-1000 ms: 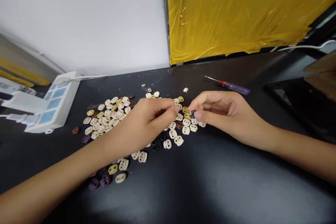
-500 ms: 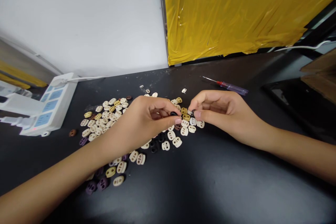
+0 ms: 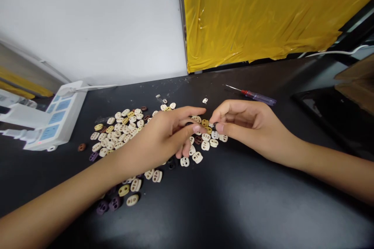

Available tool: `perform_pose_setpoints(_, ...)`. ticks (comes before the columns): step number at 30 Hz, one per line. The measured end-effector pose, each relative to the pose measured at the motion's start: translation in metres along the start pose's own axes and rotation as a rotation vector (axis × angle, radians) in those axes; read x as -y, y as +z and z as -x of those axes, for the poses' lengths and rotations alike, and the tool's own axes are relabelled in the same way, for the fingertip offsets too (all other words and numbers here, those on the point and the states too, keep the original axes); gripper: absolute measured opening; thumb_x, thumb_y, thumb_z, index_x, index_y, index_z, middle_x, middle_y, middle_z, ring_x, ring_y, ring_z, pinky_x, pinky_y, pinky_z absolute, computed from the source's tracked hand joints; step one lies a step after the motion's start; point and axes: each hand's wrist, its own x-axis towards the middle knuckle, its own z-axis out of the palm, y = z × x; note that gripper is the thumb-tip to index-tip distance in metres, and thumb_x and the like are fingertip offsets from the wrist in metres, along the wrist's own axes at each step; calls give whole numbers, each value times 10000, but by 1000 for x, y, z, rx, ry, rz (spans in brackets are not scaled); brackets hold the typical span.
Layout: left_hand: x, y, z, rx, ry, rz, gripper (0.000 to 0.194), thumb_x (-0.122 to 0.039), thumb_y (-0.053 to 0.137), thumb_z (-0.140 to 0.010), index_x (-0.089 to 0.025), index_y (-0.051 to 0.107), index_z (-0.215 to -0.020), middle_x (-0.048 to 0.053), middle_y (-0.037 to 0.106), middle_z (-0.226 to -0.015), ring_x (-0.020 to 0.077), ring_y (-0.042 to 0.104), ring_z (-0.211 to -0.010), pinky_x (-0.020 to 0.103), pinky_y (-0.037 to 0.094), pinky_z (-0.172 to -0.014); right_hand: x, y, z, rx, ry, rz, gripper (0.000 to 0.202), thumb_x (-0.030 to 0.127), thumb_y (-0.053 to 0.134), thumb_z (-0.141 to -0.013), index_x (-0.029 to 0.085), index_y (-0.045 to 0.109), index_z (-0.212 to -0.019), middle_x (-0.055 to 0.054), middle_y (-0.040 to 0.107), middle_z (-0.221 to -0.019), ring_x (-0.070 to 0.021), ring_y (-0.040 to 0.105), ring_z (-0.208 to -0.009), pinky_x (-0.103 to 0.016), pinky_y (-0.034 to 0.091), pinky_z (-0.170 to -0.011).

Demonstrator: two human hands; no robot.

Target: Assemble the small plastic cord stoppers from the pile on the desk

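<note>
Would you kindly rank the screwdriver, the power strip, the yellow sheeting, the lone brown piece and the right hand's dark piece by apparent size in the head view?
1. Yellow sheeting
2. Power strip
3. Screwdriver
4. Lone brown piece
Unranked: dark piece in the right hand, partly hidden by fingers.

A white power strip (image 3: pixel 60 114) stands left, near a pale panel (image 3: pixel 93 23) beside yellow plastic sheeting (image 3: pixel 251 11).

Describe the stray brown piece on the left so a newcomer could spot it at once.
Start at the white power strip on the left of the black tabletop. Right of its near end lies a small brown piece. It sits alone beside the mostly cream pile, unlike the other visible brown pieces, which have close neighbours.
</note>
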Motion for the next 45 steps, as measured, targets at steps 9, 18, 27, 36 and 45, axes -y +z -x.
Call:
perform_pose_setpoints(9, 1, -1, -4, -153, 1, 152, 194, -208, 940, -788, -169, 761, -851, 12, 791, -715, 120, 696, -594, 164, 519, -470, 3, 3, 1, -9, 3, -34, 68, 246, 794, -852, 206, 740, -864, -6, 709, -747, -141, 637, -683, -277, 546, -658)
perform_pose_setpoints(18, 1, -3, -4, -155, 16, 74, 188, -288, 845, -903, -207, 880, -1068, 32, 790, -785, 131, 665, -597, 179, 515, -417, 1, 3, 2, -7, 30, -43, 85, 245, 805, -829, 204, 761, -889, -20, 725, -770, -162, 658, -715, -302, 553, -684)
perform_pose_setpoints(27, 4, 2, -6, -138, 183, 203, 109, -169, 824, -924, -214, 894, -993, 19, 781, -778, 102, 679, -666, 130, 511, -484, -3, 4, 0, -3, -1, -91, 54, 181, 787, -837, 176, 748, -874, -7, 714, -763, -124, 627, -693, -262, 520, -667)
perform_pose_setpoints(36, 5, 4, -6, -168, 133, 222, 195, -162, 837, -917, -198, 872, -1105, 18, 798, -765, 113, 712, -660, 127, 500, -449, -4, 2, 1, 6, 10, -85, 51, 185, 781, -848, 174, 741, -877, -21, 733, -782, -137, 644, -704, -276, 527, -677)
perform_pose_setpoints(45, 0, 5, -6, -155, 158, 215, 108, -117, 807, -922, -171, 812, -1015, 11, 812, -802, 119, 774, -724, 172, 640, -672, -5, 4, 1, -7, -6, -97, 54, 163, 785, -834, 172, 748, -873, -7, 715, -752, -127, 630, -681, -266, 518, -658)
